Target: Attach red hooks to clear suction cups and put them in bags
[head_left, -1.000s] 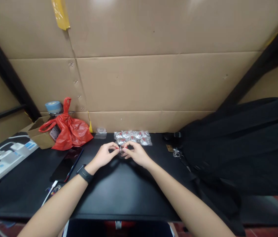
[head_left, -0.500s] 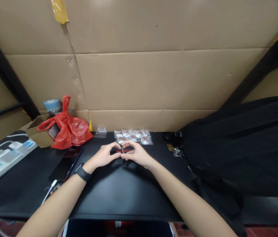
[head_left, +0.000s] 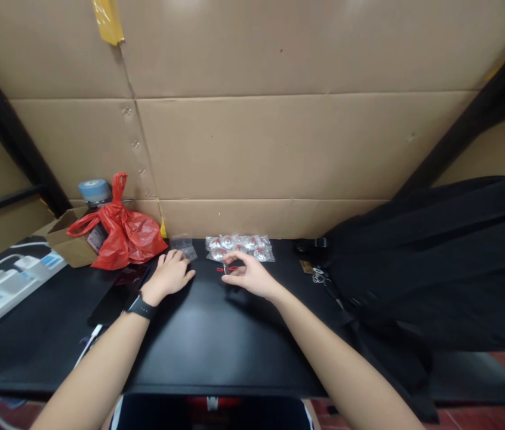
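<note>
My right hand [head_left: 252, 276] pinches a small, shiny round piece with a red cord [head_left: 225, 270] between thumb and fingertips, edge-on to me, a little above the table. Its exact kind is too small to make out. My left hand [head_left: 171, 277], with a dark watch on the wrist, lies palm down with fingers spread. Its fingertips reach the near edge of some clear plastic bags [head_left: 184, 246]; whether they touch is unclear. Behind my right hand, several clear packets with silvery discs and red bits [head_left: 240, 243] lie in rows.
A red plastic bag [head_left: 129, 239] leans against a cardboard box [head_left: 71, 242] at the back left. A phone [head_left: 116, 292] and a white power strip [head_left: 22, 286] lie on the left. A black backpack [head_left: 436, 263] and keys [head_left: 319, 276] occupy the right. Cardboard walls the back.
My left hand has let go of the small round piece and moved left to the clear plastic bags, its fingers spreading. My right hand still holds the piece at about the same spot.
</note>
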Tool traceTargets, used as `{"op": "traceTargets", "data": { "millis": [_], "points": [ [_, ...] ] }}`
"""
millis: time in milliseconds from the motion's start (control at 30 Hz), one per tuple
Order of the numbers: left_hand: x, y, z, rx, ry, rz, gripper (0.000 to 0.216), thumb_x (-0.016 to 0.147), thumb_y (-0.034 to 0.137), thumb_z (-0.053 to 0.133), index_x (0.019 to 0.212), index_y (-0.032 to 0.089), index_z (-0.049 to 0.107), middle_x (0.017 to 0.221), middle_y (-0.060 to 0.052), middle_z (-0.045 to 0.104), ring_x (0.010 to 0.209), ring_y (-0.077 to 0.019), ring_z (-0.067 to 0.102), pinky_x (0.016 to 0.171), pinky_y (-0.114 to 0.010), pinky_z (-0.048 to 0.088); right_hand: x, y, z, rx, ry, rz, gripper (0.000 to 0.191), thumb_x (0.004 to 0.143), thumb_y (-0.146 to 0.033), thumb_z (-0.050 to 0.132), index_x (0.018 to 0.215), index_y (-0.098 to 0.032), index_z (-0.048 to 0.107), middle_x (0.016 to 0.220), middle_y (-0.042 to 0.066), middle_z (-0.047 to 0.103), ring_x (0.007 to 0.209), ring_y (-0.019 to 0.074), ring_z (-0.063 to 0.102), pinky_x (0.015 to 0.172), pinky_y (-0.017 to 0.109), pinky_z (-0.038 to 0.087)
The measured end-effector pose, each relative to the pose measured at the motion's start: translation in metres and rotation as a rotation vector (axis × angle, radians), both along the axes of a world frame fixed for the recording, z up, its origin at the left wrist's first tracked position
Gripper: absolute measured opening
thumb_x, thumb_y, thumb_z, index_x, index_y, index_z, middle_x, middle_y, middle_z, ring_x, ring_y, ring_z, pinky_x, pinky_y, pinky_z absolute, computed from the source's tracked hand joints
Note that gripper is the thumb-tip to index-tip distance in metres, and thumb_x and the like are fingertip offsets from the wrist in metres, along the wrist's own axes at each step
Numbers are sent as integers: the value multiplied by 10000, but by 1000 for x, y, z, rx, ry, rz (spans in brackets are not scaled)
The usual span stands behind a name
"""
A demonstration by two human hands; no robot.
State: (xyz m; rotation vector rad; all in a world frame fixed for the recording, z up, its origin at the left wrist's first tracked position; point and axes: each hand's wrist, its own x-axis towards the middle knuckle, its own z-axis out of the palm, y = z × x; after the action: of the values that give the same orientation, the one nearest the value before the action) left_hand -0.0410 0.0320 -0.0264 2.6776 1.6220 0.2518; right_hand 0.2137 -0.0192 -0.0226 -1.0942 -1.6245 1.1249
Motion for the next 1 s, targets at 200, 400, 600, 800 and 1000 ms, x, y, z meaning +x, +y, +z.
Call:
{"op": "traceTargets", "data": {
  "millis": [200,400,600,800,1000],
  "points": [
    [8,-10,6,-131,-100,-158,250,902,340,525,1077,204,641,1326,-149,563,1259,-317,516,999,-478,424,5,1,3,11,-13,5,449,670,-312,800,1050,-209,583,1074,39,617,652,106,633,685,301,551],
    [8,-13,9,-197,-10,-124,317,889,339,548,1173,206,594,1426,-168,501,1238,-354,526,994,-506,427,9,3,0,80,-113,-2,421,693,-294,779,1059,-207,590,1079,47,603,667,106,609,609,261,513],
    [14,-32,31,-292,102,-206,397,903,415,542,1286,326,600,1385,-89,542,1277,-360,481,1048,-529,375,13,-1,4,218,-381,31,384,719,-244,780,1075,-210,641,1036,41,639,742,133,593,713,284,508],
    [23,-47,34,-377,112,-369,569,885,381,586,1435,424,444,1524,-64,426,1373,-333,419,1111,-543,312,14,-9,13,233,-644,78,406,679,-263,815,1053,-199,670,866,13,645,702,147,567,675,267,454],
    [31,-53,25,-328,108,-412,478,929,313,544,1394,420,507,1554,-69,387,1414,-328,370,1110,-536,317,16,-8,11,245,-766,43,352,683,-266,814,996,-188,673,896,42,673,781,179,593,690,265,430]
  ]
}}
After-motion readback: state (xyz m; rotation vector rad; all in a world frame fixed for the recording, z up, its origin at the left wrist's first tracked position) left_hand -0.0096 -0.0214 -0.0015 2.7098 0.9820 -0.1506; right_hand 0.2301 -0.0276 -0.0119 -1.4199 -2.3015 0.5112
